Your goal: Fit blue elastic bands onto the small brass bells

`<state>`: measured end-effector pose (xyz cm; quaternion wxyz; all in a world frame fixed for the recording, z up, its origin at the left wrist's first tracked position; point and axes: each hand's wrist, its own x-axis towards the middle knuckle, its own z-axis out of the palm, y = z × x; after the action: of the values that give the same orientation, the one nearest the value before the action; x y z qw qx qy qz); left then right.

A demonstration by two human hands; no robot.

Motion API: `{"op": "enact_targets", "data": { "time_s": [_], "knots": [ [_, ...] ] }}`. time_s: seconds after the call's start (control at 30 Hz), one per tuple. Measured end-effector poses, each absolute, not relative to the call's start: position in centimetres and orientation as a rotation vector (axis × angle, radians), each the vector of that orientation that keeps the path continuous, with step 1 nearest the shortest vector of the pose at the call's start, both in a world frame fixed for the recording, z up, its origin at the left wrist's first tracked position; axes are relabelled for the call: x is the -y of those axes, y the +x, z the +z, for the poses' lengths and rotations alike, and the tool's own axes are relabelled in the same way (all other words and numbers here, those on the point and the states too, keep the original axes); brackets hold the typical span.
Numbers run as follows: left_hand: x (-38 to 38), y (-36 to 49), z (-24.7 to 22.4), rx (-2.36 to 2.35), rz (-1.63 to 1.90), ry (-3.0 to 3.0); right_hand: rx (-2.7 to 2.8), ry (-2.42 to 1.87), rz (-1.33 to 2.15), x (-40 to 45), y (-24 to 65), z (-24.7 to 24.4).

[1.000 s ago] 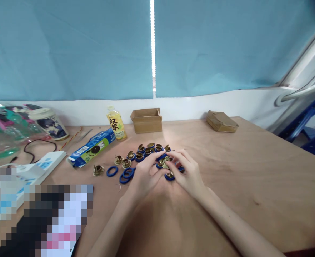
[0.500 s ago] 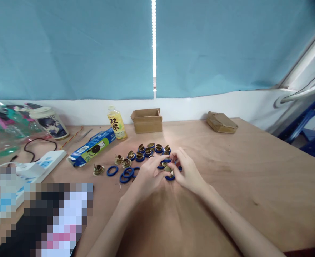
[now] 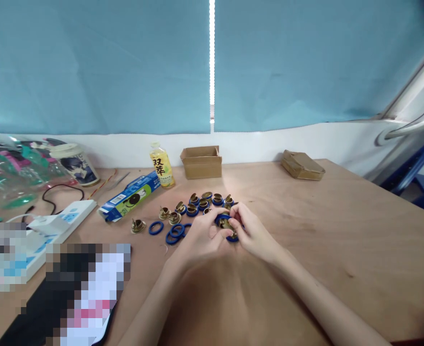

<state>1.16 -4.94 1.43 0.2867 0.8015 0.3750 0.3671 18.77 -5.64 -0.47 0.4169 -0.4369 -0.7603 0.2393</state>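
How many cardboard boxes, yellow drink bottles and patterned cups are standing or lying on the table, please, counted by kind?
Brown boxes: 2, the left box and the right box
Blue-and-green box: 1
Yellow drink bottle: 1
Patterned cup: 1
Total: 5

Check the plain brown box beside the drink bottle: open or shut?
Open. The brown box has its top uncovered, and its inner back wall shows above the front edge.
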Motion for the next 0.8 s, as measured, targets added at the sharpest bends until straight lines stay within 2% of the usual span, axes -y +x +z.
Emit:
{"op": "enact_targets", "data": {
  "time_s": [0.3,0.6,0.8],
  "knots": [
    [4.6,0.9,1.1,-0.946,0.994,2.128,1.955,-1.04,0.669,6.3,18.9,0.1],
    [5.0,1.5,0.8,-0.665,1.023,1.748,1.434,-0.961,0.936,5.6,19.2,1.3],
    [5.1,1.9,0.4,-0.647,1.082,1.707,1.421,-0.991,1.178,5.1,19.2,1.4]
  ]
}}
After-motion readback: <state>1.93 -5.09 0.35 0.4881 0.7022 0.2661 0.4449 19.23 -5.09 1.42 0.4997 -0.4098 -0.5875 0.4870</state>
